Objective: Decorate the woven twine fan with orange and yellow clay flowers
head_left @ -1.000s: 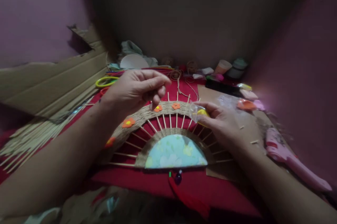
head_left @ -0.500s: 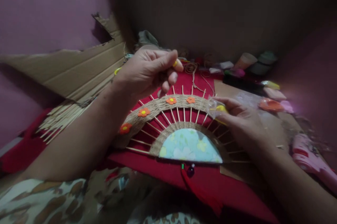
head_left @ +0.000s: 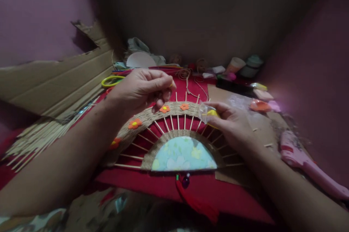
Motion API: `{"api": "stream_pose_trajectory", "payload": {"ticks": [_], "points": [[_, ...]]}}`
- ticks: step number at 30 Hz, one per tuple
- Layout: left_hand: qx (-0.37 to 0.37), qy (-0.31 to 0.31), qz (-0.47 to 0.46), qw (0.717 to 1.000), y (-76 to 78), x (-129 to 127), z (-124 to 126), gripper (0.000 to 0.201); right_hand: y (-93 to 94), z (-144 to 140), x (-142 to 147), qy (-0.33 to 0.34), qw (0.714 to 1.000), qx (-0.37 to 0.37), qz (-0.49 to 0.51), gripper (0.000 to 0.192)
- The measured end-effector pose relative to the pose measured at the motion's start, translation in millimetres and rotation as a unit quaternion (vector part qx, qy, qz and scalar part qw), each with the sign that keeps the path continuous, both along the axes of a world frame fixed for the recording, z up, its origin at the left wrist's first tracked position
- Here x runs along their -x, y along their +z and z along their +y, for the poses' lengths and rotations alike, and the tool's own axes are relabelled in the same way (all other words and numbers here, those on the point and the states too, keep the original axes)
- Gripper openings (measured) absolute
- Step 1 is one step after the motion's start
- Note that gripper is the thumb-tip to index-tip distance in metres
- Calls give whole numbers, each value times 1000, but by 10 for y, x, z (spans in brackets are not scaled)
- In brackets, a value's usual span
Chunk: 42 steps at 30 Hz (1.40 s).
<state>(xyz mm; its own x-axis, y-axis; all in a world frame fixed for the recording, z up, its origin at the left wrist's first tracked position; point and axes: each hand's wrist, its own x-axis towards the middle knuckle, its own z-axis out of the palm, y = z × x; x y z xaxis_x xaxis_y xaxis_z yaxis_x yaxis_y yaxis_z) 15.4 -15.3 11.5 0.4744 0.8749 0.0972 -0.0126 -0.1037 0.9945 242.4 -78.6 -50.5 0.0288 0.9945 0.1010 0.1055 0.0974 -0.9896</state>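
1. Hovering over the far left arc of the woven fan (head_left: 152, 116), the left hand (head_left: 139, 88) has its fingers curled in, thumb and forefinger pinched together on something tiny and yellowish at the tips — too small to tell what it is.
2. The right hand (head_left: 231, 125) rests on the right side of the fan, fingers closed on a small clear plastic bag (head_left: 207, 113) with yellow pieces inside.
3. The fan lies flat on the red cloth (head_left: 169, 184) near the front edge of the table, a half-circle of thin sticks bound by two bands of twine, with a pale blue flowered paper (head_left: 184, 157) filling its centre.
4. Orange foam flowers (head_left: 164, 109) with yellow centres sit along the outer band — four show, from the left end up to the top of the arc; the left hand is just above the third.
5. A red tassel (head_left: 196, 203) with beads hangs from the fan's base over the front edge.
6. A pink glue gun (head_left: 305, 166) lies at the right edge, apart from the right hand.
7. Loose sticks (head_left: 35, 137) are heaped at the left edge, below a sheet of cardboard (head_left: 54, 79).
8. Yellow-green rings (head_left: 111, 80), coiled twine (head_left: 188, 76) and small pots crowd the far edge.
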Motion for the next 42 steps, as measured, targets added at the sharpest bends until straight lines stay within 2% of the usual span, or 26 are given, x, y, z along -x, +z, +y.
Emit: {"api": "stream_pose_trajectory", "payload": {"ticks": [2, 4, 9, 13, 15, 20, 26, 33, 38, 40, 42], "points": [[-8, -10, 3, 1000, -4, -7, 9, 6, 9, 8, -2, 3, 1000, -3, 4, 34], [-9, -36, 26, 999, -5, -35, 26, 11, 11, 18, -7, 6, 1000, -8, 10, 34], [-46, -57, 186, 980, -76, -205, 170, 9, -11, 42, -17, 5, 1000, -15, 12, 32], [-168, -39, 328, 929, -235, -335, 331, 5, -23, 46, -23, -1, 1000, -18, 5, 33], [-232, -20, 367, 901, -313, -370, 378, 5, -21, 44, -24, -4, 1000, -19, 2, 33], [-298, -12, 381, 875, -435, -421, 404, 6, 1, 41, -25, 1, 1000, -26, 1, 31], [-315, -22, 394, 863, -483, -465, 443, 9, 7, 46, -28, 9, 1000, -27, 6, 29], [-316, -31, 403, 858, -433, -455, 423, 11, -4, 48, -22, 21, 999, -29, 14, 27], [-300, -24, 396, 867, -384, -368, 413, 19, 0, 50, -29, 14, 999, -31, 12, 27], [-318, -7, 410, 855, -402, -327, 393, 23, -2, 54, -32, 14, 999, -31, 12, 27], [-355, -6, 442, 824, -445, -295, 344, 25, -6, 58, -31, 16, 999, -31, 9, 27]]}}
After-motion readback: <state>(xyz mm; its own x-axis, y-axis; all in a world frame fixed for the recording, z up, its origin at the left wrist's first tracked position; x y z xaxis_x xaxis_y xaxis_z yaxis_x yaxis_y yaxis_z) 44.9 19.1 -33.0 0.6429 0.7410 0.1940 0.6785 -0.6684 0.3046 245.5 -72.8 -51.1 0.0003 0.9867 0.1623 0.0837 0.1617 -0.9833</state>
